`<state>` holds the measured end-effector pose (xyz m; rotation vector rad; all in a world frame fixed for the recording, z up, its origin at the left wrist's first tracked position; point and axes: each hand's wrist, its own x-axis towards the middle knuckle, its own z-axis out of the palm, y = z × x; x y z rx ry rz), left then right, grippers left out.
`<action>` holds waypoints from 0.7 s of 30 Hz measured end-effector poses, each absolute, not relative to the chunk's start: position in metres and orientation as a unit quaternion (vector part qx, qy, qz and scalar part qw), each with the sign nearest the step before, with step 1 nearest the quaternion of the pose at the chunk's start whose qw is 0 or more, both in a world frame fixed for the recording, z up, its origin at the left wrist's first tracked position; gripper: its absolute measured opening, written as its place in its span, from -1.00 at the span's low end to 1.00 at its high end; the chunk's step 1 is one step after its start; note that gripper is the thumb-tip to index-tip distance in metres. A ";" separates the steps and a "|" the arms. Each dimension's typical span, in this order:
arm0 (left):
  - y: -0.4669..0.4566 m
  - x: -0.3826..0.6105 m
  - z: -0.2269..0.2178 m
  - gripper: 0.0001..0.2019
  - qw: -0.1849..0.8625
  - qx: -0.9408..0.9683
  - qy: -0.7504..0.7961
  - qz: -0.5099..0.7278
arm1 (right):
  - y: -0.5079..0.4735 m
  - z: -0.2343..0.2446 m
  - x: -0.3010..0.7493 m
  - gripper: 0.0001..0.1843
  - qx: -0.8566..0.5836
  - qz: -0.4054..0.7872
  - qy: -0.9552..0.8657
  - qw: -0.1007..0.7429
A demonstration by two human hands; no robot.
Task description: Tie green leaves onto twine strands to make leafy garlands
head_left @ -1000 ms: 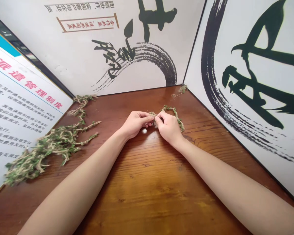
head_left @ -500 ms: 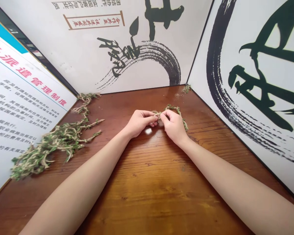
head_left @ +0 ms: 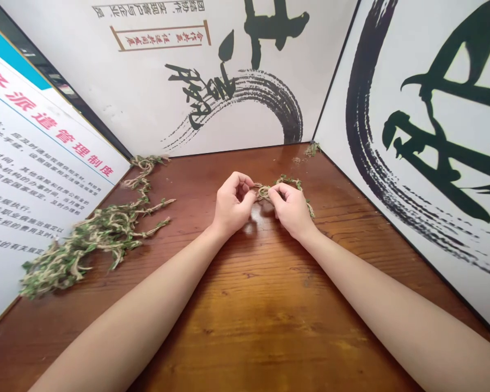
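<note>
A short length of jute twine with small green leaves (head_left: 288,188) lies in a loose curve at the middle of the wooden table (head_left: 265,321). Its twisted end (head_left: 263,191) sits between my hands. My left hand (head_left: 233,204) stands up on the wrist with its fingers curled, and its thumb presses the twine. My right hand (head_left: 292,209) pinches the twine from the other side. A long tangled heap of the same leafy twine (head_left: 93,237) lies at the table's left, away from both hands.
Printed panels stand along the table's back and sides: a red-headed notice with Chinese text (head_left: 44,163) at left, and black brush-calligraphy boards (head_left: 428,163) (head_left: 106,92) at right and back. Small leafy scraps (head_left: 312,149) lie in the far right corner.
My left hand has turned up onto its wrist, with fingers curled and the palm more toward me. The twine end looks more tightly bunched between my hands. The view has shifted slightly.
</note>
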<state>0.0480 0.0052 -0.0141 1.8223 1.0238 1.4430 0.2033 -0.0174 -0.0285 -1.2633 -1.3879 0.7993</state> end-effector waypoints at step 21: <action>0.008 0.044 -0.021 -0.87 0.151 0.810 0.354 0.442 | -0.014 -0.032 0.207 -0.72 -0.524 0.356 -0.596 0.493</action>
